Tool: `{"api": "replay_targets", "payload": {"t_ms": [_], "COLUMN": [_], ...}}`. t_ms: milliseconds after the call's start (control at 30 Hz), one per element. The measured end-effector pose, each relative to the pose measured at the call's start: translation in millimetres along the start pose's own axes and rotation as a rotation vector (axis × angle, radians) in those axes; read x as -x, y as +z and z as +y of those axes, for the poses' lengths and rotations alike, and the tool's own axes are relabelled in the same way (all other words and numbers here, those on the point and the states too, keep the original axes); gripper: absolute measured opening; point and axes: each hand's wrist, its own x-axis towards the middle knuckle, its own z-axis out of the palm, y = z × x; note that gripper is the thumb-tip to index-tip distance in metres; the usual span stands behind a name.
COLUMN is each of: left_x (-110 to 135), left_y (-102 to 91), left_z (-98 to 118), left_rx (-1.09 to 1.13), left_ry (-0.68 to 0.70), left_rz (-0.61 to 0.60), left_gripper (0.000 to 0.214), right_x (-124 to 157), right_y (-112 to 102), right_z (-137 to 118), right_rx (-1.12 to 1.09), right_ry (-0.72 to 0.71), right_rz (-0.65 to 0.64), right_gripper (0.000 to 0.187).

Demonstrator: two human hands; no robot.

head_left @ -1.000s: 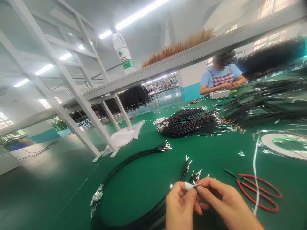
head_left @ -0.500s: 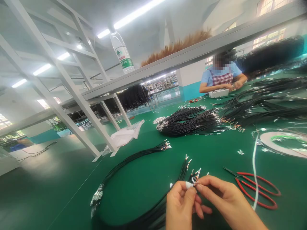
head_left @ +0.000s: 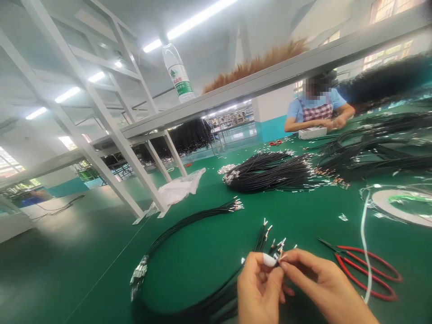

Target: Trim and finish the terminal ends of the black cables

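My left hand, with a white wrap on one fingertip, pinches the end of a black cable low in the view. Close against it, my right hand has thumb and index finger closed on the small, light-coloured wire ends at the same cable tip. Just beyond my fingers lie several more black cable ends with white and copper-coloured tips. A bundle of black cables curves over the green table to the left, with silvery connectors at one end. Red-handled scissors lie right of my right hand.
A white strip crosses the scissors near a white reel. A large cable pile lies mid-table. At left, a metal rack stands by a plastic bag. A co-worker sits across the table.
The view has shifted slightly, moving the scene a little to the right. Both hands stay together at the cable tip; the white loop seen between my fingertips now shows less.
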Motion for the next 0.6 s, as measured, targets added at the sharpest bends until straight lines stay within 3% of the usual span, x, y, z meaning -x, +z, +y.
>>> {"api": "replay_targets", "payload": {"t_ms": [200,367,600], "left_x": [4,4,4], "left_y": [1.1,-1.4,-1.7], "left_z": [-5,-8,-6], "left_rx": [-0.106,-0.272,-0.423], "left_ry": [0.152,0.278,0.336], "left_rz": [0.101,0.098,0.133], "left_gripper": [0.043,0.036,0.035], "right_x": [-2,-6,-4], "right_y": [-5,-12,-5], "right_z": [7,10,2], "right_rx": [-0.017,0.047,0.041], "right_ry": [0.007,-0.028,-0.020], "right_rz": [-0.017,-0.103,-0.090], "right_gripper": [0.020,0.020,0.025]}}
